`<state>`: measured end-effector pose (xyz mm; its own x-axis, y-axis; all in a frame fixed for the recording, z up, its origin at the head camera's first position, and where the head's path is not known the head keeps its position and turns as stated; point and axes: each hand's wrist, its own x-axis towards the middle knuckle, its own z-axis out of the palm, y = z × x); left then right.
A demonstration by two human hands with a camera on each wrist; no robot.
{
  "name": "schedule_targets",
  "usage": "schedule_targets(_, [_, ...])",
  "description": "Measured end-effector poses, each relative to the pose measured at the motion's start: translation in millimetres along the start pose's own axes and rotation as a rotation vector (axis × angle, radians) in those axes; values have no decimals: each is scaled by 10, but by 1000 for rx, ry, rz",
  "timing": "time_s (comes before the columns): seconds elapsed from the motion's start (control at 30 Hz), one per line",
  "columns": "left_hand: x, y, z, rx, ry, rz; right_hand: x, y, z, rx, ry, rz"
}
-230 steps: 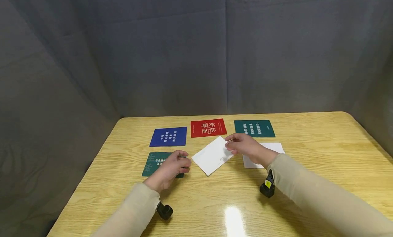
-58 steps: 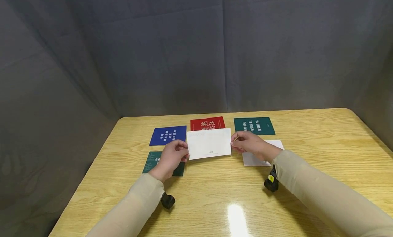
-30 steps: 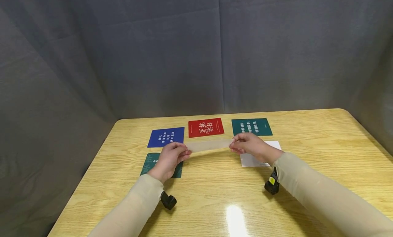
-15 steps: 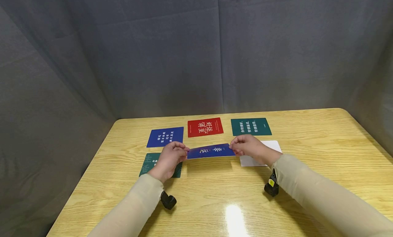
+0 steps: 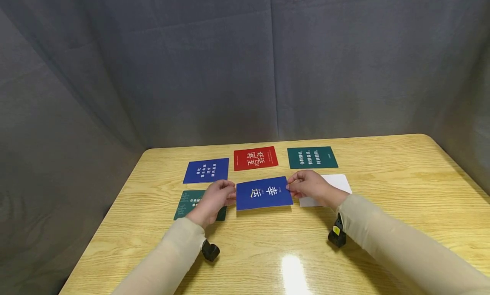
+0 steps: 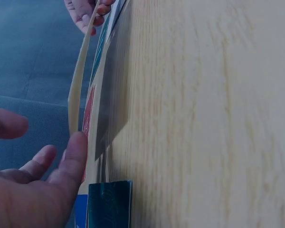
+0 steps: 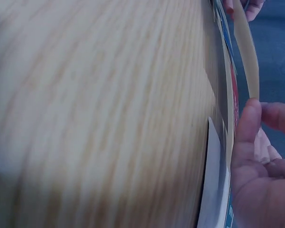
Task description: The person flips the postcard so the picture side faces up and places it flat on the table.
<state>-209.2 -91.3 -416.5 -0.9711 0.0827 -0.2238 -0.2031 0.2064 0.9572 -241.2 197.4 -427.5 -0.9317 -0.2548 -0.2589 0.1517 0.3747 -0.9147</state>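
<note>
A blue card (image 5: 264, 193) with pale printed characters faces up above the table, tilted toward me, its shadow falling below. At its right end, my right hand (image 5: 311, 186) pinches the edge between thumb and index finger. My left hand (image 5: 215, 199) is at the other end with its fingers spread. In the left wrist view one fingertip (image 6: 77, 142) is right at the card's edge (image 6: 76, 102), while another finger (image 6: 9, 124) stands away from it. A green card (image 5: 187, 203) lies partly hidden under the left hand, and a white card (image 5: 338, 182) under the right.
Along the back of the wooden table (image 5: 390, 193) lie another blue card (image 5: 191, 171), a red card (image 5: 241, 161) and a second green card (image 5: 294, 159). A grey curtain (image 5: 214, 74) stands behind. Light glares on the near tabletop (image 5: 294, 273).
The card lay white side up on the table earlier. Both hands then held it raised and turned it over, so its blue face shows. Now it leans lower, and the left fingers have spread.
</note>
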Motion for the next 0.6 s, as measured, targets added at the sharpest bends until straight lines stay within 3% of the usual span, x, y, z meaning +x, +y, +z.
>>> schedule_targets(0.17, [-7,-7,17,24,-15,-9,-25,-9,23,-43,10,-3])
schedule_targets(0.33, [-13,5,31,41,-9,-19,-42,-27,15,-53,-50,16])
schedule_targets(0.6, [-54,44,47,83,-53,-67,-64,-54,2,-77,-121,43])
